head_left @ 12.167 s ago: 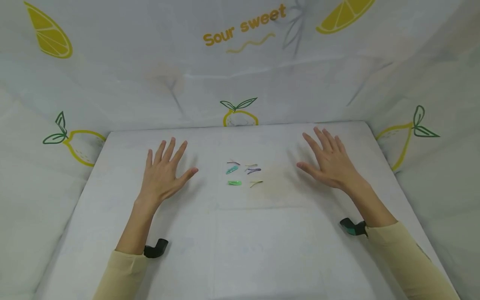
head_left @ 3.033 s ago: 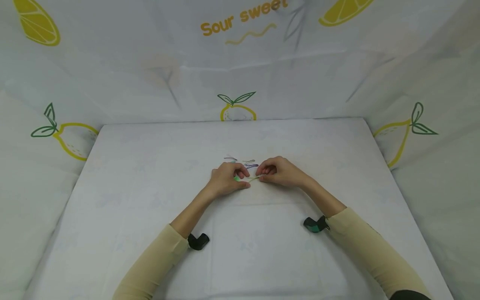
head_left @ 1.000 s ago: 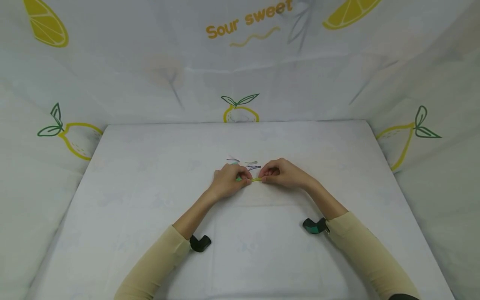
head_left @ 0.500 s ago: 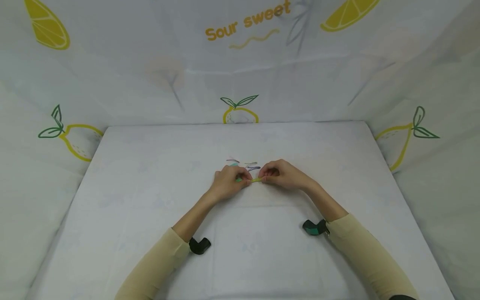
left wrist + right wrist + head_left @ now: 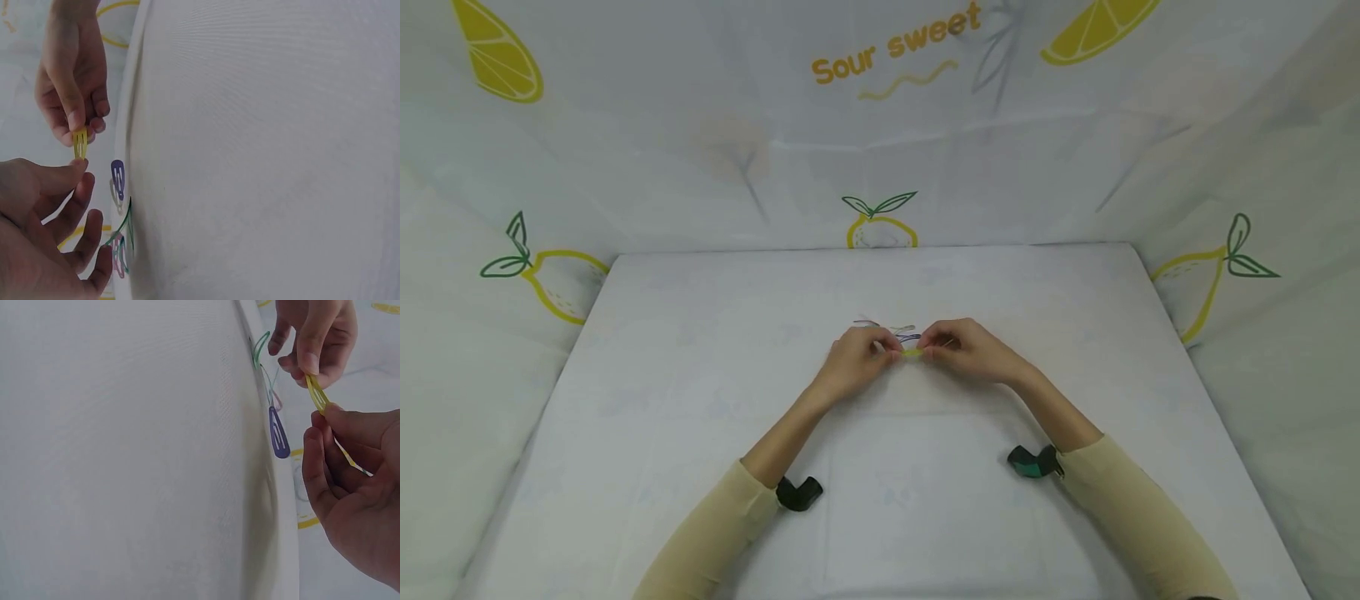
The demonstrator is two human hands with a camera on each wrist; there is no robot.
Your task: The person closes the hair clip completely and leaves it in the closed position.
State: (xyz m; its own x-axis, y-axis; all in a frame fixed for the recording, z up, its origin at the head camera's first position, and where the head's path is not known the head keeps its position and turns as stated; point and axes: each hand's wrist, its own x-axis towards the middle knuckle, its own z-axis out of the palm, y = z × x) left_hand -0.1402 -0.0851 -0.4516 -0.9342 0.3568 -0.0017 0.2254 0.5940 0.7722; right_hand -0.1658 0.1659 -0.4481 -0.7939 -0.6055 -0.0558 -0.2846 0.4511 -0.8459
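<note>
A yellow snap hair clip (image 5: pixel 912 352) spans the gap between the two hands, above the white table. Thumb and fingers of my left hand (image 5: pixel 852 363) pinch its left end. The right hand (image 5: pixel 976 353) pinches the other end between thumb and forefinger. In the left wrist view the clip (image 5: pixel 80 145) shows its slotted face; the right wrist view shows the clip (image 5: pixel 317 395) at a slant, with a thin yellow strip behind the right fingers. Just beyond the fingertips lies a purple hair clip (image 5: pixel 279 434). A green clip (image 5: pixel 260 350) lies near the left hand.
On the table (image 5: pixel 880 517), a pink clip (image 5: pixel 118 257) and a pale clip (image 5: pixel 902 327) lie close to the purple one. A dark thin clip (image 5: pixel 866 322) is farther back. White lemon-print cloth (image 5: pixel 700 167) hangs behind and at both sides.
The hands, spread apart at first, came together and took hold of the yellow clip. Its splayed halves now look closed together. Over the last half second both hands rose slightly with it.
</note>
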